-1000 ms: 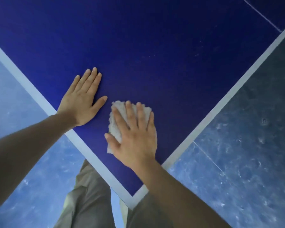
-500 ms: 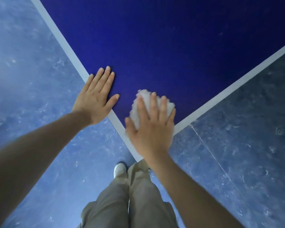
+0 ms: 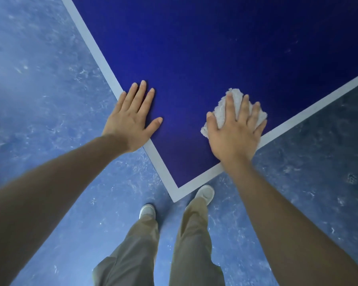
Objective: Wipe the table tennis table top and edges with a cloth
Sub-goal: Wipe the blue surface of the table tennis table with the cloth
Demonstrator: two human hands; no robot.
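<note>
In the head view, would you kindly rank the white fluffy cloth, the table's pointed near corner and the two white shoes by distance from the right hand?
1. White fluffy cloth: pressed under the right hand.
2. Table's pointed near corner: below, towards the person.
3. Right white shoe: on the floor, just past the corner.
4. Left white shoe: farthest, lower left.

The dark blue table tennis table (image 3: 215, 48) points its white-edged corner (image 3: 175, 198) at me. My left hand (image 3: 130, 118) lies flat on it, up the corner's left border, palm over the white line. My right hand (image 3: 236, 133) presses a crumpled white cloth (image 3: 221, 112) onto the blue just inside the right border.
</note>
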